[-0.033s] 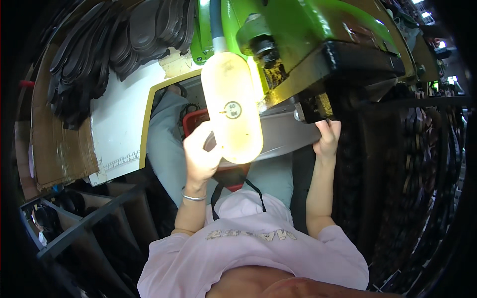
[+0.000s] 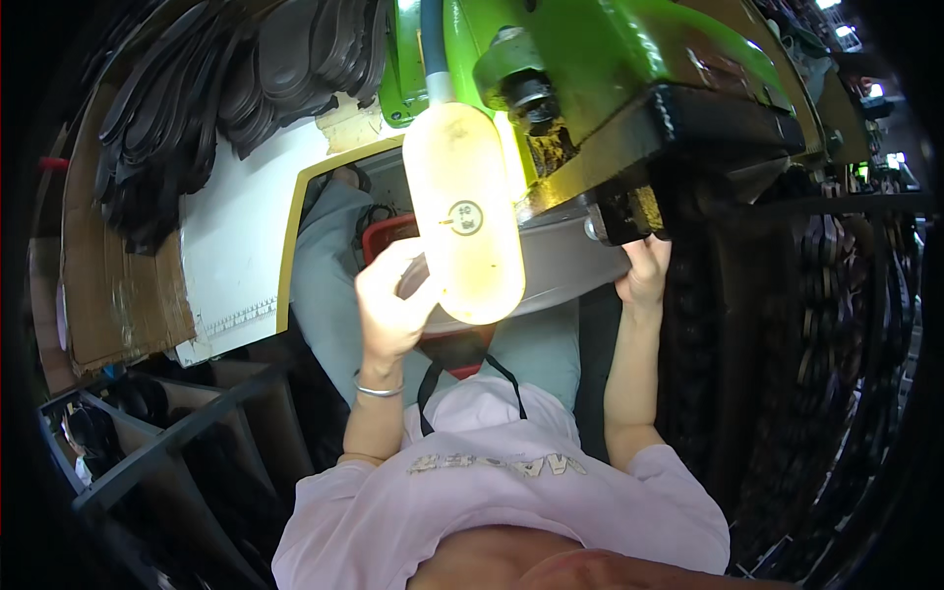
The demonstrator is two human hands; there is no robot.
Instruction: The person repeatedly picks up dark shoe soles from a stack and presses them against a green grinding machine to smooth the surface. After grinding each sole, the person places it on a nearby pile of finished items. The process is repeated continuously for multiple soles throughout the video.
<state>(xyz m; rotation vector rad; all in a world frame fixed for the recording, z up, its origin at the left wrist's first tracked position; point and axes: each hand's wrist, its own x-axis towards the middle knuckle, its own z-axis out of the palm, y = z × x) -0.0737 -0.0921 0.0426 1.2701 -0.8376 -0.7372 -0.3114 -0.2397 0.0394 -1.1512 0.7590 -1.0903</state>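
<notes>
A long grey-brown piece shaped like a shoe sole [image 2: 565, 261], with a paler edge, spans between my two hands under the green machine [image 2: 619, 54]. At its left end, my left hand [image 2: 390, 303] is closed on it with thumb and fingers. My right hand [image 2: 644, 270] pinches its right end, just below the machine's black arm [image 2: 708, 128]; some fingertips are hidden there. A lit oval lamp [image 2: 464, 211] blocks the view of the sole's middle-left part.
Stacked dark shoe soles [image 2: 285, 74] lie on the white tabletop [image 2: 231, 265] at left, beside cardboard [image 2: 138, 305]. A red container [image 2: 379, 236] stands between my knees. A divided rack [image 2: 236, 408] is at lower left, with packed shelves [image 2: 836, 295] at right.
Both hands have shifted slightly left together with the sole, still gripping its ends. The lamp and machine appear a little farther right in the picture.
</notes>
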